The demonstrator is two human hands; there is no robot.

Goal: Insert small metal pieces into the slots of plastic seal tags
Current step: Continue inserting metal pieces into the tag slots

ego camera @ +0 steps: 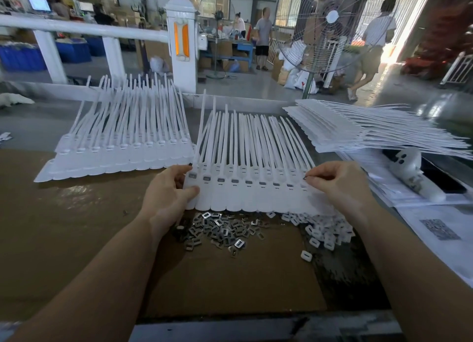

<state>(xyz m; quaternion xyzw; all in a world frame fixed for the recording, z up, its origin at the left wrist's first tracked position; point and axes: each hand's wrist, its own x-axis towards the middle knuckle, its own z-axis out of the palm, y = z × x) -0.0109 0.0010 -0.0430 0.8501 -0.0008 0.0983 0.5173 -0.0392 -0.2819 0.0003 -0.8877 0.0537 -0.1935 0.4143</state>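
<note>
Your two bare forearms reach in from the bottom corners and meet over the brown cardboard sheet point(76, 226) that covers the bench. Your left hand point(167, 190) holds the left end of the strip of white seal tags point(245, 195): the thumb presses on top of the first tag and the fingers curl round the edge beside it. Your right hand point(340, 183) sits at the strip's right end, thumb and forefinger closed on a small metal piece point(305, 178) just above the last tag's slot, the other fingers curled behind.

That strip lies across the middle of the bench, its long tails fanning away from you. Most of its slots already show grey metal inserts; the one nearest your right hand looks unfilled.

Behind it to the left lies a second batch of tags point(122, 149), and to the right a tall stack of flat strips point(358, 129).

Just beyond your wrists, partly under the strip's near edge, a loose heap of metal pieces point(220, 229) sits on the cardboard, with a heap of small white plastic rings point(325, 231) touching it on the right.
</note>
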